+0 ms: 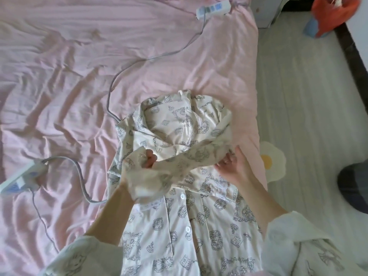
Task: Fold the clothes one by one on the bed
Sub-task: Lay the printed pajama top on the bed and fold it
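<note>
**Pajama shirt, sleeve fold in progress**

Item: cream printed pajama shirt (191,216), button-front, lying face up on the pink bedsheet (69,86), lower centre of the frame, collar toward the top of the frame, hem toward the person.

Step in hand: by the look of it, the sleeve fold. One sleeve (191,158) crosses the chest as a diagonal band, running from right of centre down to left of centre.

Grip, left hand (148,159): clenched round the cuff end of that sleeve, cloth bunched over the wrist; the fingers are partly buried, so the exact hold is uncertain.

Grip, right hand (233,166): fingers mostly extended, resting on the shirt body at the sleeve's shoulder end, pressing rather than grasping.

Position relative to grip: the sleeve spans between the two hands; the shirt body lies beneath and below both.

Next move calls for: laying the cuff flat across the chest, releasing it, smoothing it, then the other side and the fold of the body.

Also present: two white corded controllers, one at upper centre (213,7), one at the left edge (22,176), the latter's cord (79,176) passing close beside the shirt.
</note>
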Available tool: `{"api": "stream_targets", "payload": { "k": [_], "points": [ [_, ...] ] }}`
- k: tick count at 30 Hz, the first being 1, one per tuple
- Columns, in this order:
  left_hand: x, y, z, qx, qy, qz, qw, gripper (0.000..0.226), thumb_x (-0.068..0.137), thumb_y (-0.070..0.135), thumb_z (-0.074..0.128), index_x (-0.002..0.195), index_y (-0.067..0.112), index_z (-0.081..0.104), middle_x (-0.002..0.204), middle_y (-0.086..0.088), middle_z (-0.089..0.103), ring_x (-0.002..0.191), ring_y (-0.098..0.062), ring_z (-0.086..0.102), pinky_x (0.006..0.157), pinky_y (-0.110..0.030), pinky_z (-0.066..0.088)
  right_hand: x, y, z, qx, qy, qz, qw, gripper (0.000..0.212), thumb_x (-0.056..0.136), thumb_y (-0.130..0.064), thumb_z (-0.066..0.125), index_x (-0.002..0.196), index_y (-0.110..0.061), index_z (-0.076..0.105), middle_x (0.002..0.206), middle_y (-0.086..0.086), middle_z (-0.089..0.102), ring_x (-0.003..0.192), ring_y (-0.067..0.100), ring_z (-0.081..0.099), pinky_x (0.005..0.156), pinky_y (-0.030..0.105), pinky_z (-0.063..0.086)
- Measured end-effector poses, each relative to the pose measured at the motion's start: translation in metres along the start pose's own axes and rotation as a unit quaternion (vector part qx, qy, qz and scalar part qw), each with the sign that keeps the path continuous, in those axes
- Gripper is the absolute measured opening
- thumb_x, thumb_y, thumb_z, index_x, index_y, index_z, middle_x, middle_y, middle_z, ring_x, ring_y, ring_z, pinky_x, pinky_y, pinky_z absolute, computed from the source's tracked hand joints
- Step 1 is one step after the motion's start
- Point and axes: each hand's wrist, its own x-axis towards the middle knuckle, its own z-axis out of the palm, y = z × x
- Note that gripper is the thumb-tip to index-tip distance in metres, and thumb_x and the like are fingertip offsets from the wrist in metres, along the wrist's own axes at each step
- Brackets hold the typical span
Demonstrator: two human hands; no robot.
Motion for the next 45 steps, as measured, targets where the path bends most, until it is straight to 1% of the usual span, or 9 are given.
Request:
{"api": "stream_targets", "payload": {
  "k": [4,8,12,17,24,27,31,39,45],
  "points": [
    [0.010,0.009,-0.018,-0.041,-0.014,-0.017,0.999,0.021,0.049,0.029,0.055,0.058,0.010,0.058,0.053,-0.003,0.048,0.038,-0.011,0.044,0.037,-0.012,0.039,0.007,-0.007,0.023,0.025,0.017,-0.031,0.999,0.037,0.096,-0.040,0.045,0.110,-0.008,0.057,0.089,0.006,0.063,0.086,0.018,0.059,0.073,0.037,0.054],
    [0.013,0.000,-0.030,0.111,-0.027,-0.034,0.993,0.050,0.091,0.027,0.038,0.051,0.009,0.061,0.045,-0.003,0.053,0.035,-0.012,0.043,0.038,-0.016,0.037,0.025,-0.012,0.031,-0.053,0.045,-0.005,0.998,0.033,0.093,-0.046,0.049,0.095,-0.015,0.062,0.081,-0.001,0.061,0.082,0.019,0.061,0.102,0.045,0.042],
    [0.026,-0.025,-0.052,0.570,-0.025,-0.057,0.819,0.044,0.101,0.031,0.036,0.079,0.005,0.064,0.048,0.000,0.053,0.035,-0.005,0.045,0.041,-0.012,0.039,0.020,-0.014,0.038,-0.095,0.044,-0.035,0.994,0.029,0.096,-0.036,0.048,0.105,-0.012,0.061,0.100,0.009,0.066,0.098,0.028,0.061,0.090,0.049,0.046],
    [0.039,-0.034,-0.055,0.697,-0.121,-0.121,0.696,0.035,0.101,0.029,0.034,0.081,0.010,0.057,0.062,0.001,0.050,0.035,0.001,0.040,0.044,-0.010,0.041,0.028,-0.012,0.022,-0.263,0.093,-0.106,0.954,0.037,0.089,-0.044,0.057,0.103,-0.011,0.061,0.071,0.002,0.055,0.051,0.013,0.052,0.049,0.026,0.043],
    [0.072,-0.031,0.024,0.629,0.006,0.096,0.771,0.030,0.100,0.018,0.040,0.119,0.007,0.060,0.120,-0.010,0.064,0.063,-0.008,0.065,0.060,-0.018,0.052,0.027,-0.014,0.010,-0.276,0.035,-0.067,0.958,0.029,0.099,-0.026,0.043,0.111,-0.002,0.054,0.104,0.014,0.062,0.111,0.034,0.058,0.103,0.050,0.040],
    [0.096,-0.033,0.064,0.611,-0.019,0.157,0.776,0.032,0.101,0.020,0.037,0.125,0.013,0.058,0.126,-0.007,0.062,0.065,-0.006,0.060,0.062,-0.014,0.047,0.028,-0.014,0.006,-0.305,0.032,-0.048,0.951,0.029,0.096,-0.013,0.047,0.116,0.007,0.051,0.098,0.014,0.063,0.093,0.027,0.061,0.082,0.039,0.051],
    [0.126,-0.043,0.103,0.592,0.001,0.140,0.794,0.035,0.101,0.023,0.036,0.131,0.020,0.053,0.123,-0.008,0.063,0.079,-0.021,0.061,0.078,-0.032,0.053,0.032,-0.019,0.003,-0.324,0.019,-0.007,0.946,0.025,0.092,-0.003,0.051,0.115,0.007,0.053,0.092,0.015,0.062,0.082,0.027,0.062,0.064,0.033,0.050],
    [0.151,-0.038,0.126,0.538,-0.001,0.102,0.837,0.027,0.094,0.034,0.052,0.105,0.013,0.064,0.075,0.005,0.057,0.062,-0.013,0.048,0.052,-0.018,0.040,0.044,-0.037,-0.004,-0.304,0.016,0.007,0.953,0.034,0.088,-0.028,0.062,0.107,0.001,0.058,0.095,0.016,0.067,0.088,0.029,0.065,0.080,0.041,0.053],
    [0.148,-0.020,0.127,0.346,0.105,0.146,0.921,0.015,0.097,0.022,0.042,0.095,0.015,0.055,0.074,0.003,0.052,0.067,-0.012,0.047,0.055,-0.026,0.038,0.039,-0.046,-0.009,0.065,-0.002,-0.022,0.998,0.015,0.091,-0.019,0.055,0.092,-0.004,0.059,0.090,0.010,0.062,0.094,0.023,0.057,0.103,0.039,0.041]
  ]
}}
